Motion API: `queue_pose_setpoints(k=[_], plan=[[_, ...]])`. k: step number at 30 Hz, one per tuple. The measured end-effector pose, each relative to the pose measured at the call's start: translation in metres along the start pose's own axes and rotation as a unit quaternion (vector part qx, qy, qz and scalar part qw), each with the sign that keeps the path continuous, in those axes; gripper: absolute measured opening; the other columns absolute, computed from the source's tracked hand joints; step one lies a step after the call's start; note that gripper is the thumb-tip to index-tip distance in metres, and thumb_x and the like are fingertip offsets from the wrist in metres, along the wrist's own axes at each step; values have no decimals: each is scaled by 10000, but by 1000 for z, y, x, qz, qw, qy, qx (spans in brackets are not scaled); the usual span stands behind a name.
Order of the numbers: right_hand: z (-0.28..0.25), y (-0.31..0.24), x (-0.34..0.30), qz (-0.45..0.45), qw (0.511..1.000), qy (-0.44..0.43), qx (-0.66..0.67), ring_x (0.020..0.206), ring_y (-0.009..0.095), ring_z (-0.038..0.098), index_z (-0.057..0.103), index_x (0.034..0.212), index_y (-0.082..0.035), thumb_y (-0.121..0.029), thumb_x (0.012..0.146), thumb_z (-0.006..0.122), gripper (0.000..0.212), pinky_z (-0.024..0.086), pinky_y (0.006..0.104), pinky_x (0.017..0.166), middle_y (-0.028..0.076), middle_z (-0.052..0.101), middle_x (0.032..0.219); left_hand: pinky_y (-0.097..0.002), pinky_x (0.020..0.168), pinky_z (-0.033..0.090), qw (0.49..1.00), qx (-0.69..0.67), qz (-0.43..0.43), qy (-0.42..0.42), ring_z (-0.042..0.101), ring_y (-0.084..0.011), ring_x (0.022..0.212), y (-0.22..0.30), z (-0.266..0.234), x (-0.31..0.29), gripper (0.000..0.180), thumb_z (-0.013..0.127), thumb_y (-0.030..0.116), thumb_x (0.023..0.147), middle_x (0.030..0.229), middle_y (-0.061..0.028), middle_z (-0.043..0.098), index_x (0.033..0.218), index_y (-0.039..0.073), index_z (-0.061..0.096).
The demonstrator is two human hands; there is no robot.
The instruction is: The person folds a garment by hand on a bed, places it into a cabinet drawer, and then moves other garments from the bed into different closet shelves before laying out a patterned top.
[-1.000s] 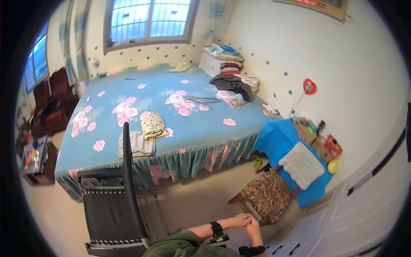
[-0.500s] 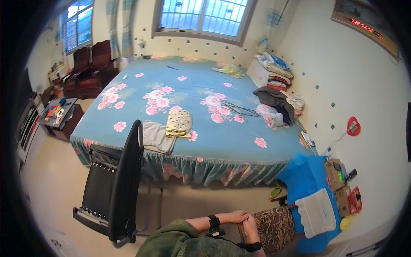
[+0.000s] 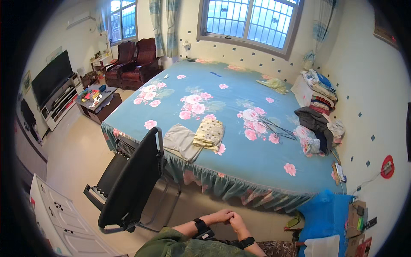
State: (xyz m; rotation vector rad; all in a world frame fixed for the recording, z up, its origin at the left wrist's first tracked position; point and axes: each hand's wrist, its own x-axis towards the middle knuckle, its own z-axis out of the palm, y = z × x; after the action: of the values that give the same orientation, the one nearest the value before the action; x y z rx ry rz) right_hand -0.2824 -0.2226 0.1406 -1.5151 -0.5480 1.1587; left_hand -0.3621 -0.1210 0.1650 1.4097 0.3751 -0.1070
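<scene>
My left hand (image 3: 221, 216) and my right hand (image 3: 238, 222) meet in front of me, fingers curled and touching each other. Both are closed, and whether anything small lies between them is hidden. Dark bands circle both wrists. Just below and to the right of the hands shows a chair seat with a brown patterned cover (image 3: 274, 247). Beyond the hands stands a bed with a blue flowered sheet (image 3: 239, 171). On its near edge lie a folded grey cloth (image 3: 182, 141) and a folded dotted yellow cloth (image 3: 209, 133).
A black chair (image 3: 132, 180) stands at my left against the bed. White drawers (image 3: 68, 218) are at the lower left. Blue plastic sheeting (image 3: 323, 218) and cardboard boxes (image 3: 354, 218) line the right wall. Folded bedding (image 3: 319, 92) and dark clothes (image 3: 314, 120) lie on the bed's right side.
My view has swung to the left, so the television and white drawers now show. The hands have stayed together, shifting away from over the patterned seat.
</scene>
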Motion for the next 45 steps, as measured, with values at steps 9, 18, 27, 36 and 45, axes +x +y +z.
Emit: queue_pose_setpoints(k=[9, 18, 27, 36, 45], plan=[[12, -40, 151, -15, 980, -63, -187, 695, 132, 490, 509, 979, -7, -73, 791, 391, 231, 418, 273, 593, 51, 532, 790, -209, 468, 372, 986, -165, 3, 38, 430, -78, 517, -8, -126, 77, 257, 364, 251, 858, 665, 1, 476, 852, 28, 494], [57, -73, 310, 179, 978, -106, -23, 725, 133, 540, 481, 940, -14, -170, 826, 467, 194, 452, 228, 601, 69, 549, 847, -299, 595, 452, 900, -187, -54, 390, 552, -177, 702, -93, -283, 132, 354, 473, 283, 780, 819, -111, 564, 1007, 12, 492], [92, -17, 439, 235, 961, -123, -80, 887, 193, 518, 404, 1086, 1, -219, 807, 502, 368, 452, 277, 701, 100, 507, 991, -262, 551, 389, 746, -351, -88, 560, 432, -121, 668, -103, -359, 131, 364, 480, 304, 805, 812, -40, 450, 1038, 37, 396], [133, 9, 489, 244, 956, -134, 90, 850, 218, 507, 421, 975, -16, -198, 783, 542, 290, 426, 343, 716, 105, 486, 945, -342, 615, 448, 684, -443, 11, 579, 515, -201, 778, -121, -376, 149, 296, 543, 178, 746, 882, -77, 517, 982, 39, 431], [154, -26, 517, 230, 965, -64, 107, 560, 167, 473, 467, 855, -44, -140, 745, 561, 174, 345, 302, 426, 61, 508, 756, -320, 561, 467, 646, -541, 40, 537, 536, -204, 733, -112, -390, 151, 232, 546, 82, 724, 861, -89, 542, 940, 20, 490]])
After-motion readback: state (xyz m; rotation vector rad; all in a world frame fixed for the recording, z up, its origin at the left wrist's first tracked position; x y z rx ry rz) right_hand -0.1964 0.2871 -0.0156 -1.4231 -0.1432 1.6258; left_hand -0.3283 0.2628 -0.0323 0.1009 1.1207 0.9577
